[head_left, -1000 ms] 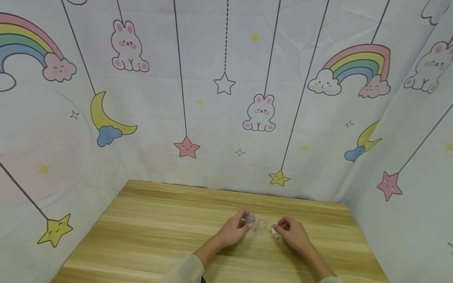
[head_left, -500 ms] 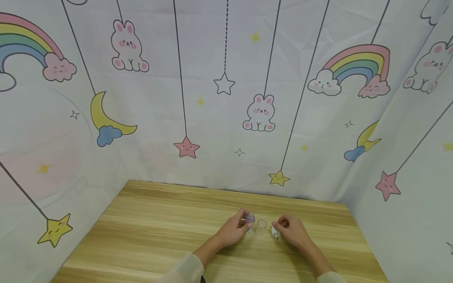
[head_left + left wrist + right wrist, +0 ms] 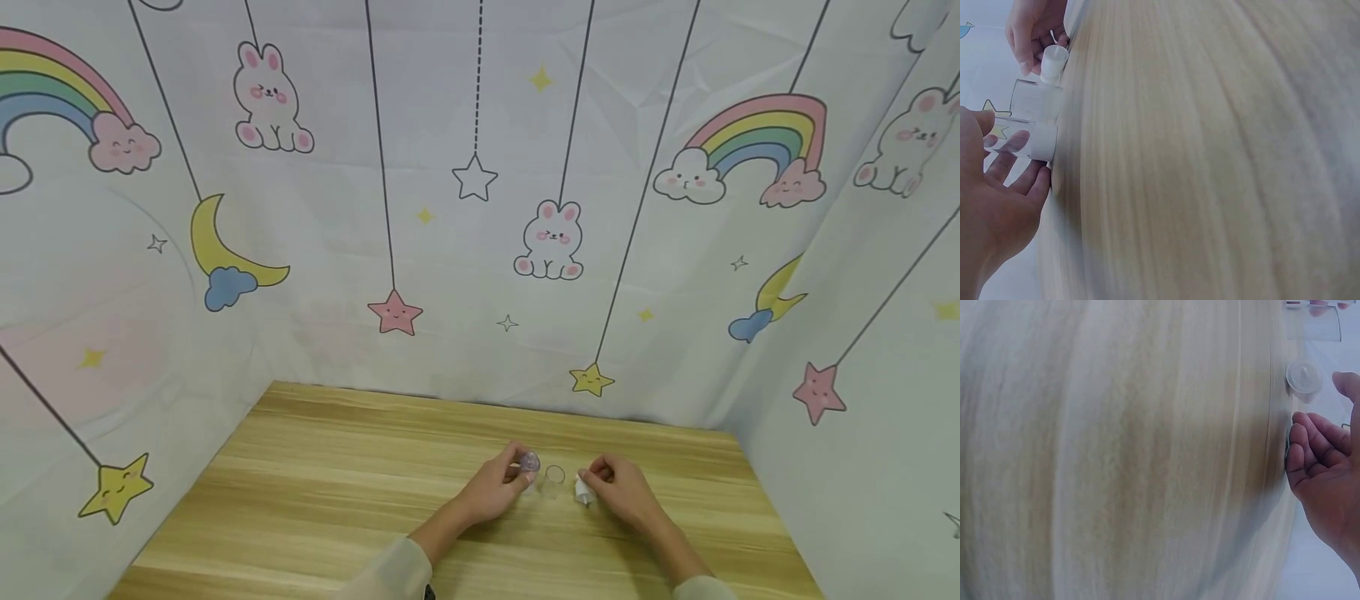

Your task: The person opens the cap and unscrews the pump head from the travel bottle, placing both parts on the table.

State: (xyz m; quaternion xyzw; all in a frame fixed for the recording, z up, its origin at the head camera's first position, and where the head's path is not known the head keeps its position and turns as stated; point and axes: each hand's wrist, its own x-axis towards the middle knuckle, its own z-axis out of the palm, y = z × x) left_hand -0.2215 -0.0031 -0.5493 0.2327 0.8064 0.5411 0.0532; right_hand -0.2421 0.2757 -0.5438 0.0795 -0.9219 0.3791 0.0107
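My left hand (image 3: 491,487) grips a clear cylinder (image 3: 529,462) with a white base (image 3: 1042,142), its fingers curled round the wall near the table top. Right beside it stands a second clear, open-topped cylinder (image 3: 554,477), touched by neither hand as far as I can tell. A small white cap-like piece (image 3: 583,492) is to the right, showing a round, ringed face (image 3: 1304,376) in the right wrist view. My right hand (image 3: 618,492) is close to this piece, with loosely bent fingers and a gap between thumb and fingers; nothing shows in that gap. Contact is unclear.
The wood-grain table (image 3: 360,467) has its far edge against a white cloth backdrop (image 3: 442,258) printed with stars, rabbits and rainbows. More of the cloth rises at the left and right sides.
My right hand has shifted slightly up, and more of the white cap-like piece shows below its thumb. The left hand and both clear cylinders look still.
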